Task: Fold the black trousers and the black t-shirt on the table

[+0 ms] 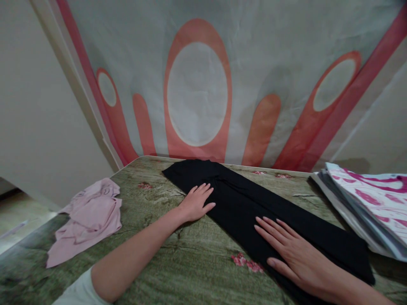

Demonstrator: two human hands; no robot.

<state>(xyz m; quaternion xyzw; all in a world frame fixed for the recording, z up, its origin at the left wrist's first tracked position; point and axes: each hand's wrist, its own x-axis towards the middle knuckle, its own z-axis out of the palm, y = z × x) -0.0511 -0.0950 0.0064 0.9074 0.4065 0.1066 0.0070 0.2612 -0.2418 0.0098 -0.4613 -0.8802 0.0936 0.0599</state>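
A long black garment (235, 203), perhaps trousers folded lengthwise, lies slantwise across the table from the back middle to the front right. My left hand (196, 202) rests flat near its upper left edge, fingers spread on the cloth. Lower down, my right hand (291, 250) presses flat on the black fabric with its fingers stretched out. Neither hand grips anything. A crease runs along the garment's length. The part of the cloth beneath my right hand and forearm is hidden.
A crumpled pink garment (90, 212) lies at the table's left edge. At the right stands a stack of folded clothes (378, 199), pink-and-white patterned on top. The green wood-patterned table (178, 262) meets a wall hanging (248, 63) with orange shapes behind.
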